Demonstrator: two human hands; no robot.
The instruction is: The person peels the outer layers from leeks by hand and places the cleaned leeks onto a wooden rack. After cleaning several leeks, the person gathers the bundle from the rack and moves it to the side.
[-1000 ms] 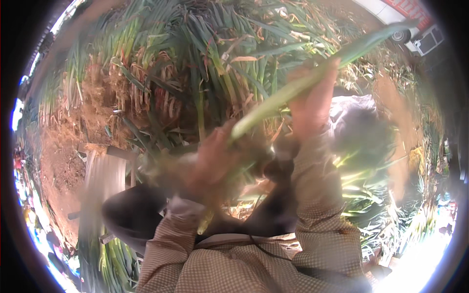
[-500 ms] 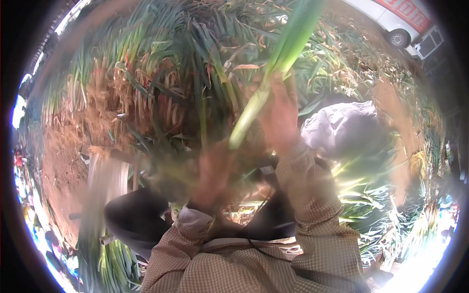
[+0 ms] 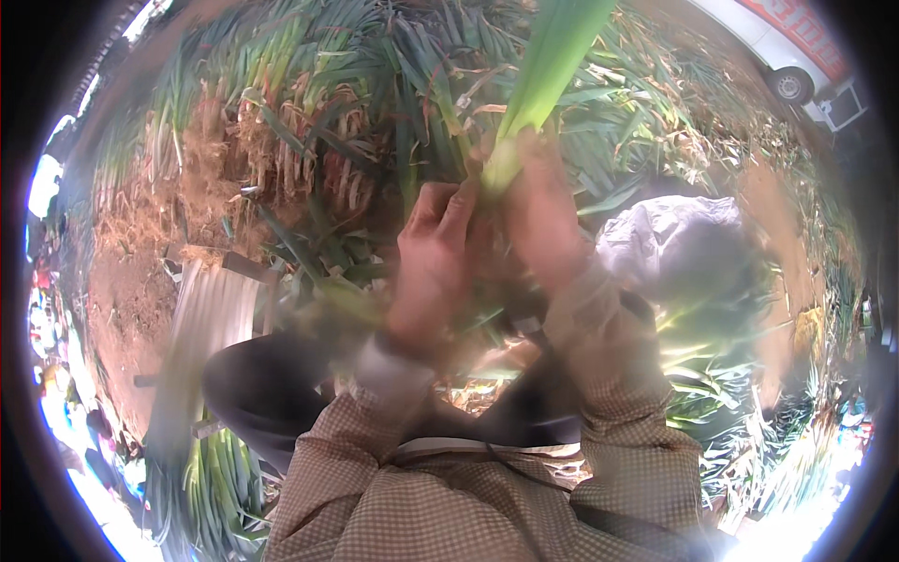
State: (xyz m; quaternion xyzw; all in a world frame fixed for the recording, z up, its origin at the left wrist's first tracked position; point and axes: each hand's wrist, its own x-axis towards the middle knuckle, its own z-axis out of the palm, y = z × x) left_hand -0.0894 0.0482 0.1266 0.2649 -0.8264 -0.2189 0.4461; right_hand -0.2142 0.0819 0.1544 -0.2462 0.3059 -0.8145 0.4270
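Observation:
A long, thick green onion (image 3: 552, 75) slants up and away in front of me, its green leaves reaching the top edge. My right hand (image 3: 543, 215) is wrapped around its pale lower stalk. Close beside the stalk, my left hand (image 3: 435, 253) is closed, thumb pressed against the forefinger. What its fingertips pinch is hidden. The stalk's lower end disappears behind the hands. Motion softens the outlines of both hands.
Uprooted green onions (image 3: 309, 122) with brown roots lie heaped ahead and left. Trimmed white stalks (image 3: 215, 304) rest in a wooden frame by my left knee. On the right sit a whitish cloth (image 3: 665, 234) and loose leaves (image 3: 702, 384); a white vehicle (image 3: 787, 42) stands beyond.
My left hand has moved up and away from me, toward the right hand. The stalk's pale lower length, seen between the hands before, is now mostly hidden. The right hand keeps its hold.

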